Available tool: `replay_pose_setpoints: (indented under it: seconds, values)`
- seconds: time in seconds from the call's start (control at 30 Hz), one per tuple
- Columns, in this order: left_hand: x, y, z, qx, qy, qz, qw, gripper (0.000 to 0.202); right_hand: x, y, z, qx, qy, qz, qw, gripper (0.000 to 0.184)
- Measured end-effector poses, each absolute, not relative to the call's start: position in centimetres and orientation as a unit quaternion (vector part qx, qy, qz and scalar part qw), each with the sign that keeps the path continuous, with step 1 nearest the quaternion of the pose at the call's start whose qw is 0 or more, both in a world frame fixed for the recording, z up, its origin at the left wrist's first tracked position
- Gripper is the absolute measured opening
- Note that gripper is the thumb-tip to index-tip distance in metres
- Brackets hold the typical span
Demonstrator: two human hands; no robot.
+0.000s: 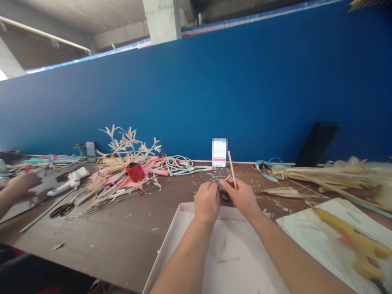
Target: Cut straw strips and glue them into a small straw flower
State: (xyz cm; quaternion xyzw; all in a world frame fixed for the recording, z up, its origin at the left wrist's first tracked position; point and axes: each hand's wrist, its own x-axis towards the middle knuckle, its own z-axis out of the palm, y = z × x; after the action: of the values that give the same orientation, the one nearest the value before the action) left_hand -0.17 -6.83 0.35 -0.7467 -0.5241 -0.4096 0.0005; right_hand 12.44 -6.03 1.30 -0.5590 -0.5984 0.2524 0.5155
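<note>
Above the far edge of a white shallow box [171,241], my two hands meet with the fingertips close together. My right hand [244,199] is closed on a thin pale strip [232,169], which sticks up from between its fingers. My left hand [207,203] is closed beside it, its fingers curled; what it pinches is too small to make out. Just behind the hands lies a pair of scissors with black handles [225,195], partly covered by them. Small pale shavings are scattered on the table around.
A lit phone [219,154] leans against the blue partition [196,98]. To the left are dried-husk flowers [131,141], a red thread spool [135,172], black-handled scissors [62,209] and a white glue gun [72,179]. A yellow glue gun [352,237] lies right. Another person's hand [27,181] shows far left.
</note>
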Motion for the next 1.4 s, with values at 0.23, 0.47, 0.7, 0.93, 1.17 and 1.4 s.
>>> replay_pose_setpoints:
  seconds: [0.23,0.47,0.7,0.93,1.17,1.4]
  values:
    - [0.0,-7.3,0.4,-0.723,-0.511,-0.456,-0.084,0.027,13.2,-5.9,1.5,-0.560,-0.577,0.263,0.533,0.034]
    - [0.2,-6.9,0.2,-0.651,-0.508,-0.488,-0.282,0.029,13.5,-5.9,1.7,-0.554,-0.562,0.294,0.539,0.035]
    - [0.6,-6.8,0.4,-0.576,-0.501,-0.479,-0.433,0.028,13.2,-6.1,1.5,-0.534,-0.615,0.279,0.509,0.036]
    - [0.4,-6.0,0.3,-0.479,-0.501,-0.517,-0.502,0.021,13.5,-5.9,1.5,-0.544,-0.639,0.263,0.477,0.048]
    - [0.1,-5.8,0.3,-0.501,-0.480,-0.529,-0.488,0.020,12.8,-6.2,1.5,-0.487,-0.629,0.428,0.429,0.049]
    - [-0.1,-6.1,0.5,-0.573,-0.525,-0.508,-0.371,0.020,12.9,-5.9,1.2,-0.475,-0.626,0.442,0.432,0.041]
